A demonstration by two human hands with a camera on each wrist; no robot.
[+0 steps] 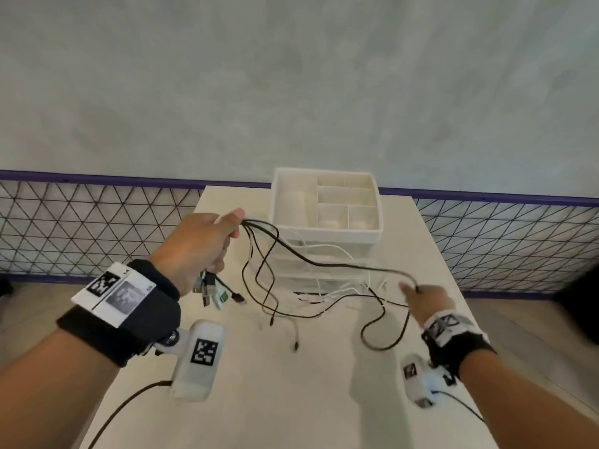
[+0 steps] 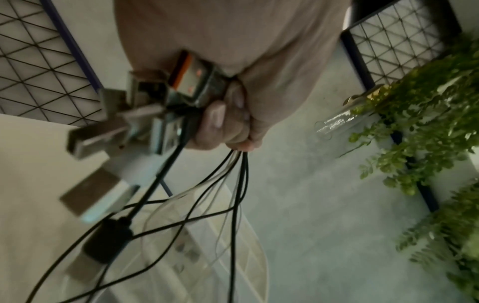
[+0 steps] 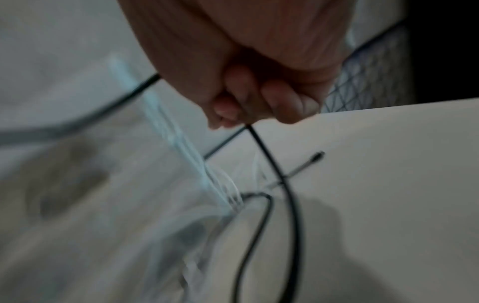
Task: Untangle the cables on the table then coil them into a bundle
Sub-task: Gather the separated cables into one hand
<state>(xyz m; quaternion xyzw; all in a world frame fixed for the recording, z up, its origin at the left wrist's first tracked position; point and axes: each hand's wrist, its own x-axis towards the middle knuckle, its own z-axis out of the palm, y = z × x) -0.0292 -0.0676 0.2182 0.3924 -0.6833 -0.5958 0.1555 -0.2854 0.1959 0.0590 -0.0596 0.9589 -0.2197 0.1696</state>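
My left hand (image 1: pixel 207 244) is raised above the table and grips a bunch of black and white cables (image 1: pixel 259 254), with their USB plugs (image 1: pixel 212 291) hanging below the fist. The left wrist view shows the plugs (image 2: pixel 160 106) sticking out beside my curled fingers (image 2: pixel 220 121) and cables (image 2: pixel 238 184) trailing down. My right hand (image 1: pixel 424 299) pinches one black cable (image 1: pixel 324 262) that runs across from the left hand. In the blurred right wrist view my fingers (image 3: pixel 259 100) close on that black cable (image 3: pixel 274 170). White cables (image 1: pixel 340 290) lie tangled on the table.
A white compartment organizer (image 1: pixel 327 205) stands at the back of the white table (image 1: pixel 291 400), just behind the cables. Loose black cable ends (image 1: pixel 295 345) lie mid-table. A wire-mesh fence (image 1: pixel 81 228) runs behind, and green plants (image 2: pixel 427 123) hang nearby.
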